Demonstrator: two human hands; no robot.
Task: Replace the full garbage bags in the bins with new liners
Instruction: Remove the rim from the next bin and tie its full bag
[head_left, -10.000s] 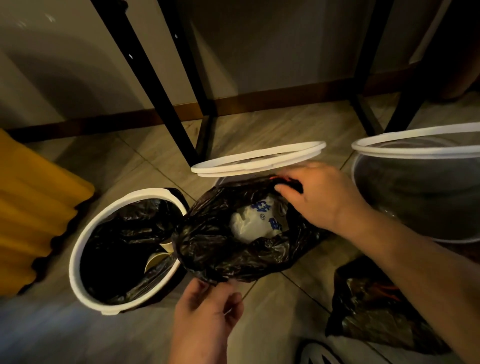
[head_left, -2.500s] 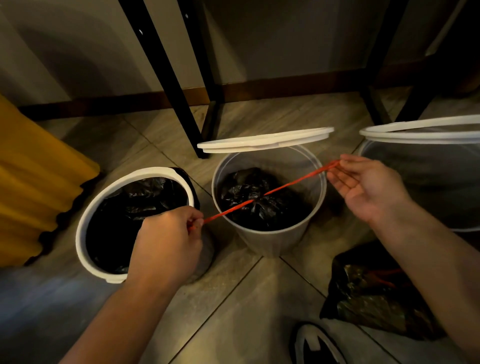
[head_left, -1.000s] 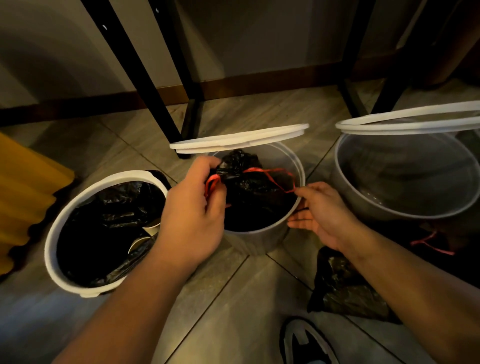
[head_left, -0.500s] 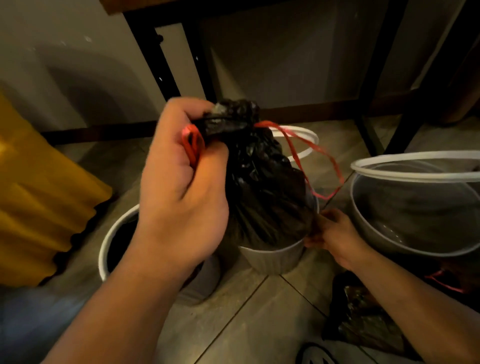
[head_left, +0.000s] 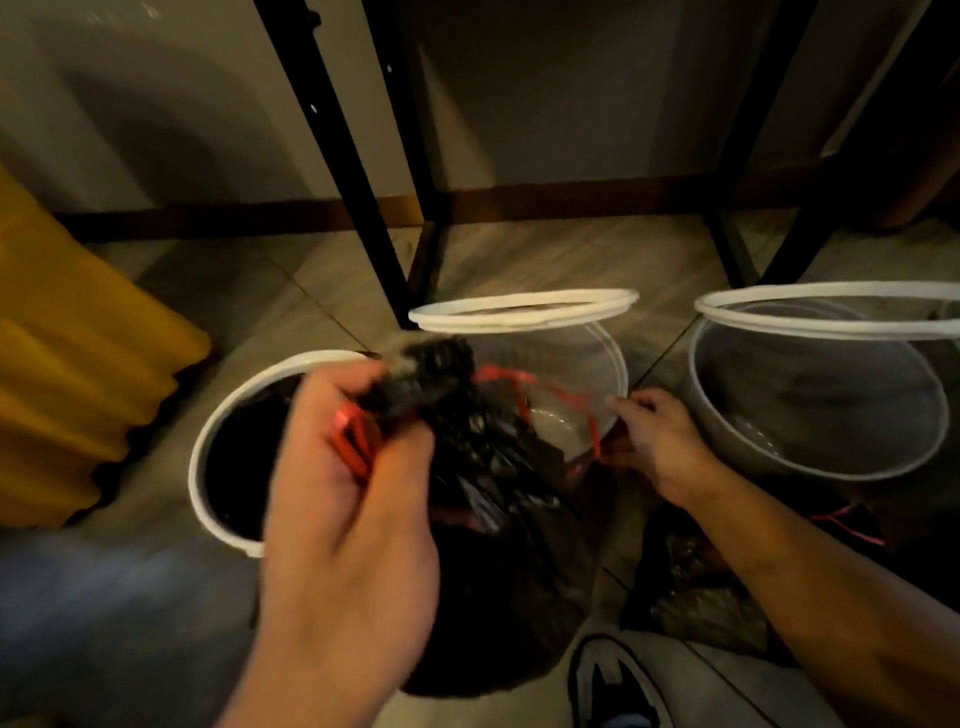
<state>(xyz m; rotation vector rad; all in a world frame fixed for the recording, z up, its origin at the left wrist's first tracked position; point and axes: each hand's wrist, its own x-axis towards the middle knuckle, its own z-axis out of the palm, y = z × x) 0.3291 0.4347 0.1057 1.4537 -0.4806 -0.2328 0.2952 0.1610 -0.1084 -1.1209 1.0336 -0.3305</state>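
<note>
My left hand (head_left: 348, 499) grips the gathered neck and red drawstring of a tied black garbage bag (head_left: 498, 561), which hangs clear of the middle bin (head_left: 597, 410), toward me. The middle bin now shows a bare clear inside, its white ring lid (head_left: 524, 310) tipped up behind. A red drawstring loop (head_left: 550, 395) trails from the bag's neck to the bin's front rim. There my right hand (head_left: 654, 441) holds the rim with curled fingers. The left bin (head_left: 208, 452) still has a black liner inside.
An unlined clear bin (head_left: 810, 410) with a raised white ring stands at the right. Another black bag (head_left: 696, 587) lies on the tiles under my right forearm. Black table legs (head_left: 358, 171) rise behind the bins. A yellow ribbed object (head_left: 67, 374) sits left; a shoe (head_left: 608, 680) is below.
Over ten seconds the bag was drawn shut by its red string and gripped at the neck. In the last half second my left hand lifted it out of the middle bin, toward me.
</note>
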